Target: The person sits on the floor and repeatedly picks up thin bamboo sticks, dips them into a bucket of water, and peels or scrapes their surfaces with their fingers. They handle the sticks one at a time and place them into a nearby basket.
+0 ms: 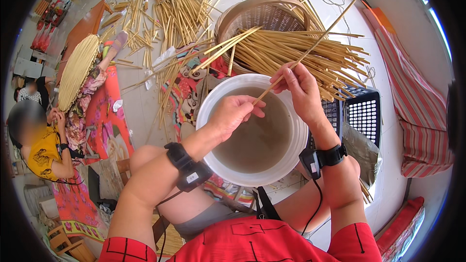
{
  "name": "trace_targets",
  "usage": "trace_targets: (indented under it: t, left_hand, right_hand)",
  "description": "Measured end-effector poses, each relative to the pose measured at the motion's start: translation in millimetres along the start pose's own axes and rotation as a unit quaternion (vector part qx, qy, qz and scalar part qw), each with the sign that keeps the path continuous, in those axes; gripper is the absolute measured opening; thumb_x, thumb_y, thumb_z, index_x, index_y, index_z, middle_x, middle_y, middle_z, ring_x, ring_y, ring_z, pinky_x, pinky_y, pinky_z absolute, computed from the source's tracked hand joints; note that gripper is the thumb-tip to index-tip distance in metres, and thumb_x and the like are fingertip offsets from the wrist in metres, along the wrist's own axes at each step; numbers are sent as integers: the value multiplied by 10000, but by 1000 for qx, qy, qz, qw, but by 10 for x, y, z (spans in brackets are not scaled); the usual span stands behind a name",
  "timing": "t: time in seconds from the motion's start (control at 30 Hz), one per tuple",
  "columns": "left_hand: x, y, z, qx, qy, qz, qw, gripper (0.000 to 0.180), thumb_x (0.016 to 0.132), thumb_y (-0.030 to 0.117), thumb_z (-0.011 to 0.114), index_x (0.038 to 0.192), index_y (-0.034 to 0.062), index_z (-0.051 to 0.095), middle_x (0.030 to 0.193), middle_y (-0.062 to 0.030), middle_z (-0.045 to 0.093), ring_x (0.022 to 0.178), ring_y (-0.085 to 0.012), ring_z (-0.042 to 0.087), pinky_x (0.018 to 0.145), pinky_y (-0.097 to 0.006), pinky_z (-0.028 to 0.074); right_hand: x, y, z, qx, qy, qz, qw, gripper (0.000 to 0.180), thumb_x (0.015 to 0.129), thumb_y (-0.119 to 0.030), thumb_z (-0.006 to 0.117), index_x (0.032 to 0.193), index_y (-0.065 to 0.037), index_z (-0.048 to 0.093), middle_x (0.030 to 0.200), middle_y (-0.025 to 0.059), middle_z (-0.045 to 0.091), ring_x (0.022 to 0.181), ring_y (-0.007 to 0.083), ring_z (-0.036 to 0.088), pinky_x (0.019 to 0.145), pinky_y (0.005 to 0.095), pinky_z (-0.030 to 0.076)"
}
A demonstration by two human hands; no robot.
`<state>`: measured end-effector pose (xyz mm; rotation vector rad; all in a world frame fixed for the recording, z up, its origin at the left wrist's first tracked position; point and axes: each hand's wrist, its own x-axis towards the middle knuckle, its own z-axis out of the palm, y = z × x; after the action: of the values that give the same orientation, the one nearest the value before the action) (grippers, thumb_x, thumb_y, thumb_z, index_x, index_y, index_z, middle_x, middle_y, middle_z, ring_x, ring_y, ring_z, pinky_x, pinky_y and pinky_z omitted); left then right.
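Observation:
Over a white bucket of cloudy grey-brown water, I hold one long tan straw stalk slantwise. My left hand pinches its lower end between thumb and fingers. Farther up, my right hand is closed on the same stalk, which runs on past it to the upper right. Just beyond the bucket, a thick bundle of similar stalks lies across a brown woven basket. Both hands are above the water, not touching it.
A black plastic crate stands right of the bucket. Loose stalks cover the floor at the far left. A patterned cloth lies left of the bucket. At left sits a person in yellow with a woven straw piece. Striped fabric hangs right.

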<state>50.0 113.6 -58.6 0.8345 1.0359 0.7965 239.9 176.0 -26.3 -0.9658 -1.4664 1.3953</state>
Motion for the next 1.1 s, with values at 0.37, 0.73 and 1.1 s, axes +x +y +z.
trace_targets:
  t: [0.37,0.73,1.1]
  left_hand:
    - [-8,-12,1,-51,-28,-14,998,316,915,133,471,1163,-12,603,934,-86,674,733,-71,524,685,-205,424]
    - [-4,-109,-77,1,15,10,1000,268,913,267,529,838,35,638,740,-40,625,626,-66,491,569,-205,372]
    - [-33,-4,25,-65,-39,-4,997,235,933,166,485,972,8,655,771,-52,647,585,-42,415,542,-170,354]
  right_hand:
    - [31,18,-48,72,43,56,995,178,999,-115,436,1091,7,528,885,104,653,789,141,634,708,258,524]
    - [-31,-22,42,53,-48,30,997,140,989,-99,455,1054,-6,537,915,80,653,820,111,615,747,251,517]
    - [-7,-10,0,35,43,48,997,137,982,-119,490,984,6,546,846,78,668,701,99,626,616,218,521]
